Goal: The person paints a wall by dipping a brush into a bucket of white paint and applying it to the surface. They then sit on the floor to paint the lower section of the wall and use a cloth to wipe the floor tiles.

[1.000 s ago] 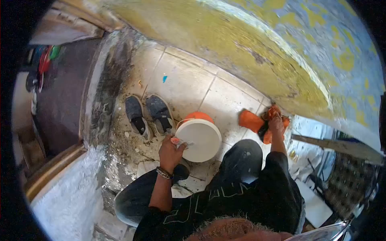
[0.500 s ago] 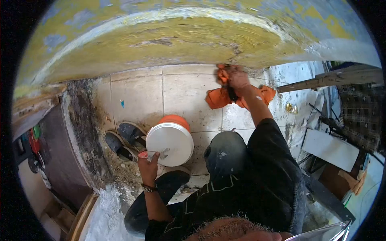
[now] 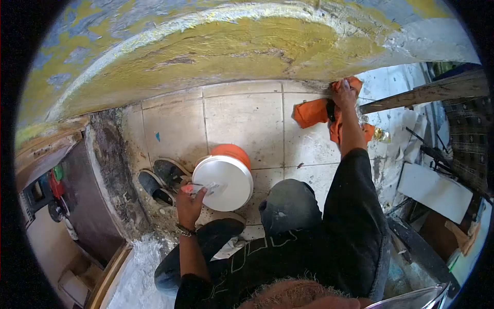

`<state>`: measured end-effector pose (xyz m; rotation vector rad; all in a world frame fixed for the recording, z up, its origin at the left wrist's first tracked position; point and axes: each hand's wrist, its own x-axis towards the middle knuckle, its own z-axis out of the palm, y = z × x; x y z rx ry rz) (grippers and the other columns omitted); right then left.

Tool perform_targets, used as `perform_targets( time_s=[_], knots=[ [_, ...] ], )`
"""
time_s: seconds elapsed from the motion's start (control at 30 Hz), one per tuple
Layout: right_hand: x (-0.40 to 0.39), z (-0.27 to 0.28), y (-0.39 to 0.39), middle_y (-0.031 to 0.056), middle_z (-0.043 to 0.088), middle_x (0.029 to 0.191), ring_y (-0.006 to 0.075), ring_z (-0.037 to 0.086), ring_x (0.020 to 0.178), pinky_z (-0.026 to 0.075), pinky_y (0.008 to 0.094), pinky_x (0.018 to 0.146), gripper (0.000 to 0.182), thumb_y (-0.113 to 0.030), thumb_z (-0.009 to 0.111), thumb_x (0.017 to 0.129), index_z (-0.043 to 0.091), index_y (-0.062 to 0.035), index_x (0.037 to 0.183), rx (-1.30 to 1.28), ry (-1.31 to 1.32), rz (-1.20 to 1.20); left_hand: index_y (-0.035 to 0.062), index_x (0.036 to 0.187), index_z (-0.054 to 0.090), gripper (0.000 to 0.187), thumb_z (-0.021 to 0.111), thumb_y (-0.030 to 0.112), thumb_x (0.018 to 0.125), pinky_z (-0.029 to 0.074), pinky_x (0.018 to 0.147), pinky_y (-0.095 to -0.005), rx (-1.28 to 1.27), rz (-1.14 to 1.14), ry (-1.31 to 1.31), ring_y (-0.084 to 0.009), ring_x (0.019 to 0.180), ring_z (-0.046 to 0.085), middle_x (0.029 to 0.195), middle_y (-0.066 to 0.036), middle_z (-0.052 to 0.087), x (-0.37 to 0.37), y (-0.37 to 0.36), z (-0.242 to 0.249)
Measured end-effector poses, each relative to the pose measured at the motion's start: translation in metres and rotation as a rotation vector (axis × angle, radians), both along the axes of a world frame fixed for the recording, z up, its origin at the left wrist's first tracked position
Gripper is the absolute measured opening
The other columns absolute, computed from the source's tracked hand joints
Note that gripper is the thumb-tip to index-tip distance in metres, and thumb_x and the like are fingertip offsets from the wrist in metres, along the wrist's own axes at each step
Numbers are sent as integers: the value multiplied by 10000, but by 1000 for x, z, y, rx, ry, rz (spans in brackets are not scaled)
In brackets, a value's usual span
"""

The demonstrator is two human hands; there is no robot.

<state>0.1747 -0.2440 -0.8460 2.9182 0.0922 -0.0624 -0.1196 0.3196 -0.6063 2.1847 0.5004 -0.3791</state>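
My left hand [image 3: 189, 206] grips a small putty knife [image 3: 211, 189] with a red handle; its blade lies over the white lid of an orange bucket [image 3: 225, 183]. My right hand [image 3: 345, 96] is stretched far forward and closed on an orange cloth [image 3: 311, 113] with a dark band. One part of the cloth is bunched under my fingers at the foot of the wall, and the rest spreads over the tiles below.
Ahead rises a peeling yellow and blue wall [image 3: 242, 56]. Dark shoes [image 3: 162, 177] lie left of the bucket. A wooden plank [image 3: 422, 96] juts in from the right, close to the cloth. A white board [image 3: 435, 190] leans among clutter at the right.
My right hand has moved right along the foot of the wall, dragging the orange cloth with it. My left hand stays beside the bucket, still holding the putty knife.
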Motion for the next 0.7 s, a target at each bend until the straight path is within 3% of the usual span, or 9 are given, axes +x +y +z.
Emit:
perform_targets(
  time_s=[0.1, 0.2, 0.23, 0.43, 0.47, 0.5, 0.53, 0.57, 0.7],
  knots=[
    [-22, 53, 45, 162, 524, 1316, 330, 510, 1182, 392, 452, 999, 634, -346, 561, 849, 407, -79, 1403, 65, 212, -242, -29, 1091, 565, 427, 749, 197, 780, 496, 780, -352, 5, 66, -64, -249, 870, 643, 939, -146, 664, -16, 15, -33],
    [-109, 49, 44, 147, 506, 1320, 363, 418, 1237, 309, 475, 1092, 556, -244, 492, 869, 435, -80, 1397, -117, 183, 334, -17, 1083, 580, 446, 767, 233, 763, 500, 760, -360, 32, 23, 33, -275, 860, 653, 931, -159, 669, -6, 10, -18],
    [-142, 59, 55, 139, 470, 1360, 367, 385, 1275, 278, 489, 1118, 564, -255, 512, 866, 434, -71, 1393, 119, 240, 161, -13, 1070, 590, 439, 771, 239, 760, 501, 753, -363, 40, 32, 46, -284, 854, 655, 925, -162, 670, -1, 10, -17],
    [-271, 101, 54, 182, 504, 1308, 394, 457, 1206, 404, 463, 1014, 570, -145, 566, 811, 462, -116, 1372, 463, 674, 328, 10, 941, 628, 360, 751, 301, 767, 499, 740, -423, 233, -154, -74, -373, 846, 629, 900, -199, 650, 32, -2, -9],
    [-283, 114, 56, 195, 501, 1322, 391, 462, 1207, 430, 462, 987, 558, -179, 560, 825, 458, -107, 1369, 447, 795, 139, 12, 961, 630, 365, 751, 292, 761, 497, 767, -431, 222, -125, -37, -377, 872, 628, 905, -206, 649, 40, -6, -7],
    [-304, 88, 32, 207, 482, 1344, 403, 464, 1210, 463, 467, 943, 581, -221, 570, 820, 443, -98, 1373, 344, 727, 454, 5, 968, 627, 365, 743, 285, 764, 497, 790, -420, 198, -165, -71, -377, 884, 626, 913, -204, 650, 50, -10, -1],
    [-304, 105, 36, 221, 471, 1354, 410, 471, 1208, 485, 464, 904, 566, -228, 570, 815, 468, -100, 1357, 365, 820, 396, 5, 970, 628, 363, 739, 280, 759, 489, 819, -418, 169, -185, -85, -370, 909, 622, 939, -194, 651, 56, -11, -5],
    [-316, 71, 13, 148, 298, 1522, 362, 429, 1304, 393, 489, 1041, 751, -404, 696, 744, 427, -236, 1425, 311, 1028, 258, 7, 955, 629, 357, 741, 277, 749, 474, 845, -424, 122, -204, -243, -362, 930, 613, 945, -180, 649, 61, -11, -13],
    [-256, 201, 93, 197, 471, 1380, 342, 536, 1182, 464, 431, 922, 553, -336, 576, 896, 476, -40, 1352, 773, 782, -277, 88, 964, 669, 271, 710, 257, 757, 461, 872, -408, 290, -382, -212, -295, 967, 615, 976, -130, 654, 94, -28, -5]
  ],
)
